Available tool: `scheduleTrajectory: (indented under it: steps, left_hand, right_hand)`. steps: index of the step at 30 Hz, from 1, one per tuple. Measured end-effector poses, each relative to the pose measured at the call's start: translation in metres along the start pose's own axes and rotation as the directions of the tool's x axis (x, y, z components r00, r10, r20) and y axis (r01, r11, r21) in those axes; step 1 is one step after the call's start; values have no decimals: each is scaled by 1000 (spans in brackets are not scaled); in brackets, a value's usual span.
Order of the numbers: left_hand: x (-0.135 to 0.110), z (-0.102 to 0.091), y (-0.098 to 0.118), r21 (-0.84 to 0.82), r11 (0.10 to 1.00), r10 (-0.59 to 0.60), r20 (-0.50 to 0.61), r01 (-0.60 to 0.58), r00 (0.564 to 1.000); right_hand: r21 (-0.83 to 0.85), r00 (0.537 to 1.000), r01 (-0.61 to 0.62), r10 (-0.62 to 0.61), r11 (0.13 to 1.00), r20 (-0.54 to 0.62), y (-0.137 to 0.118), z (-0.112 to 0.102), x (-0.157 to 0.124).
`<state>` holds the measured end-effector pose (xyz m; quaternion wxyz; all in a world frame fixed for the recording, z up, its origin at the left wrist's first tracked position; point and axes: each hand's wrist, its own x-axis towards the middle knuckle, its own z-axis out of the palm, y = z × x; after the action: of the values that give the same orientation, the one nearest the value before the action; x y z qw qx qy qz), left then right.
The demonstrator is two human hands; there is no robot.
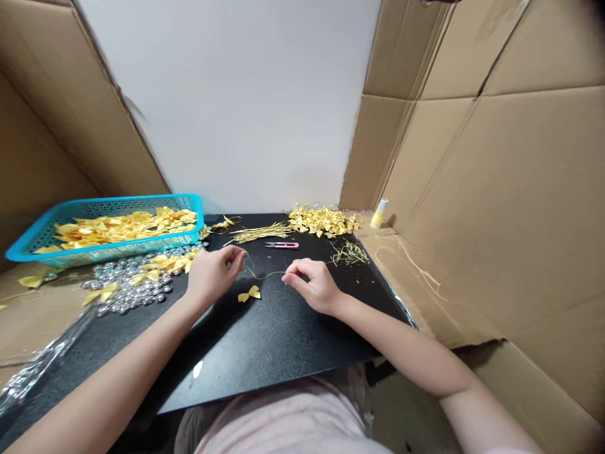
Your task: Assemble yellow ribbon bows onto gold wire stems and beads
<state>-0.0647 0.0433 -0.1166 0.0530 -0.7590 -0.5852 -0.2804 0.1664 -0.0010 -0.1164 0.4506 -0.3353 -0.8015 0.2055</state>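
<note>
Between my two hands a thin yellowish thread [265, 276] hangs in a slack curve above the black tabletop [288, 340]. My left hand [215, 271] pinches one end of it between thumb and forefinger. The fingers of my right hand [312, 284] are closed on the other end. Just below the thread, a single yellow ribbon bow [249, 294] lies flat on the table. Pink-handled thread snips [282, 245] rest a little beyond the hands.
A blue basket [201, 217] of yellow bows stands at back left, with silver beads [130, 284] before it. Behind the snips lie gold strips [259, 232] and a pile of bows [324, 221]. Thread scraps [350, 253] and a thread spool [379, 214] are right. Cardboard walls [510, 189] flank the table.
</note>
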Motion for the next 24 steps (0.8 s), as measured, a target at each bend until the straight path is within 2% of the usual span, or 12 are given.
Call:
scheduleTrajectory:
  steps: [6, 10, 12, 15, 17, 18, 20, 21, 22, 24]
  left_hand:
    - [0, 2, -2, 15, 999, -29, 16, 29, 999]
    - [-1, 3, -2, 25, 999, -33, 20, 33, 999]
    - [-1, 2, -2, 25, 999, -38, 26, 37, 999]
    - [0, -2, -1, 16, 998, -54, 30, 54, 998]
    - [1, -4, -2, 10, 998, -68, 45, 68, 997]
    - [2, -4, -3, 16, 997, -76, 43, 75, 996]
    - [4, -2, -5, 44, 997, -71, 9, 71, 997]
    - [4, -1, -6, 46, 997, -69, -4, 69, 998]
    - [5, 0, -6, 45, 997, -65, -4, 65, 998]
    - [4, 3, -6, 39, 997, -66, 3, 66, 998]
  right_hand:
    - [45, 994, 102, -99, 994, -51, -10, -5, -4]
    - [33, 992, 110, -108, 993, -60, -12, -5, -5]
    - [-6, 993, 110, -110, 994, -39, -11, -7, -3]
    - [-116, 991, 118, -110, 986, 81, -5, -21, 1]
    - [-249, 987, 84, -47, 965, 152, 7, -42, -2]
    - [-338, 989, 39, 11, 940, 144, 14, -57, -7]
    - [-514, 988, -128, 156, 848, 11, 32, -95, -25]
    - [-569, 967, -250, 236, 784, -100, 40, -118, -37]
    - [-606, 926, -374, 313, 702, -209, 47, -141, -49]
    - [-672, 809, -574, 452, 468, -376, 59, -186, -74]
